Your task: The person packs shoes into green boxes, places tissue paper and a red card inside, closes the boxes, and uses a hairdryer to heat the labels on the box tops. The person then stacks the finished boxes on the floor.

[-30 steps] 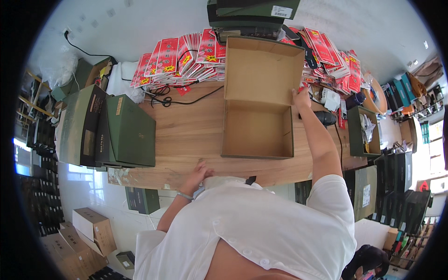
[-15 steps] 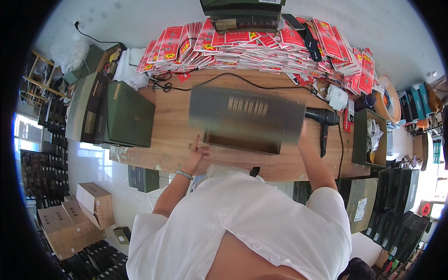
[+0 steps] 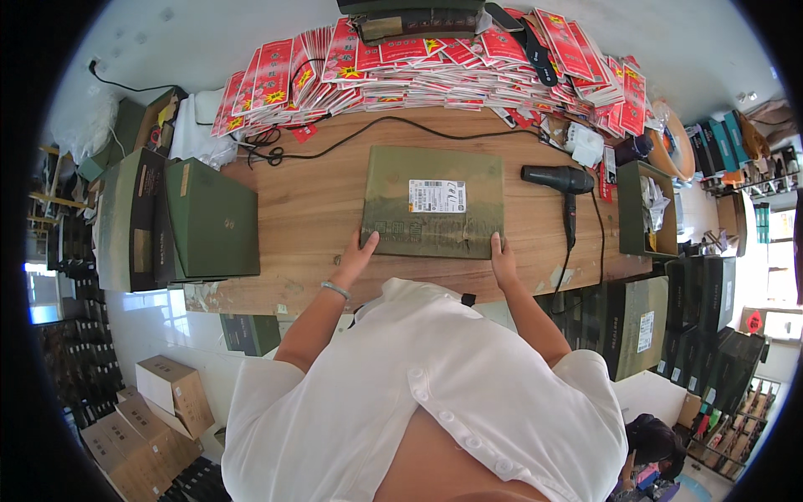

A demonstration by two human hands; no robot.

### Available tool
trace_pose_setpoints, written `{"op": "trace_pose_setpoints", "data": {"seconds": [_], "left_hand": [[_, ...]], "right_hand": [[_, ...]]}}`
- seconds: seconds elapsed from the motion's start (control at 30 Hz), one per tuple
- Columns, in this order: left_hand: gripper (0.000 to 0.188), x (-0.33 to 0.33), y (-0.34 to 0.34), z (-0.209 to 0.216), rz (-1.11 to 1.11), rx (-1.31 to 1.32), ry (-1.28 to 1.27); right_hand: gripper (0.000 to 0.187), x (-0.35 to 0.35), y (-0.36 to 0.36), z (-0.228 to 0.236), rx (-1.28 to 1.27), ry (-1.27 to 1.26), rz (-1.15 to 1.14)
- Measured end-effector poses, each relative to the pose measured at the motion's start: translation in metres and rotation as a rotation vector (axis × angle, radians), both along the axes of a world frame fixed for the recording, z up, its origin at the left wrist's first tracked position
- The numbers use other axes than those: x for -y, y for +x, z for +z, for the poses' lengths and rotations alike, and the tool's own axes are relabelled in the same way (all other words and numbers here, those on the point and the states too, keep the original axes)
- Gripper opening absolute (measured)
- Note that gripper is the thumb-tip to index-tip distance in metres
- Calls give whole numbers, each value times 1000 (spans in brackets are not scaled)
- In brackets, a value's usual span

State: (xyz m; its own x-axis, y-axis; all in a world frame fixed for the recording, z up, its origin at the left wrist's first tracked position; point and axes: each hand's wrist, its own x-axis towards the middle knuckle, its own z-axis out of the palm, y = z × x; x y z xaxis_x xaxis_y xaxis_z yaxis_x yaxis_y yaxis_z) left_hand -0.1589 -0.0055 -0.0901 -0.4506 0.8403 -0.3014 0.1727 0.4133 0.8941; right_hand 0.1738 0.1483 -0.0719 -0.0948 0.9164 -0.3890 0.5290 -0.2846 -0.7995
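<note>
A flat olive-green box (image 3: 432,203) with a white label on its lid lies closed on the wooden table (image 3: 309,209). My left hand (image 3: 360,253) rests on the box's near left corner. Over at the near right corner, my right hand (image 3: 502,258) presses against the box edge. Both hands touch the box with fingers spread flat; neither one grasps it.
Stacks of red packets (image 3: 435,58) line the table's far side. A black hair dryer (image 3: 559,180) with its cord lies right of the box. Dark green boxes (image 3: 180,222) stand at the left. More boxes (image 3: 644,309) fill the floor on both sides.
The box stood open with its lid up a second ago. The lid came down, and the box now lies shut with both hands at its near edge.
</note>
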Motion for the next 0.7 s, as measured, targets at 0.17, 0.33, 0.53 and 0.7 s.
{"op": "trace_pose_setpoints", "data": {"seconds": [0.17,0.33,0.53,0.7], "left_hand": [[73,21,-26,-10,141,504,-18],[70,41,-106,-2,197,210,22],[69,-10,-101,205,116,66,343],[81,-29,-47,251,-118,-596,251]], "right_hand": [[62,18,-20,69,-54,112,91],[55,51,-49,184,-123,382,337],[47,32,-30,106,-155,336,-116],[49,15,-17,87,-106,360,-59]]}}
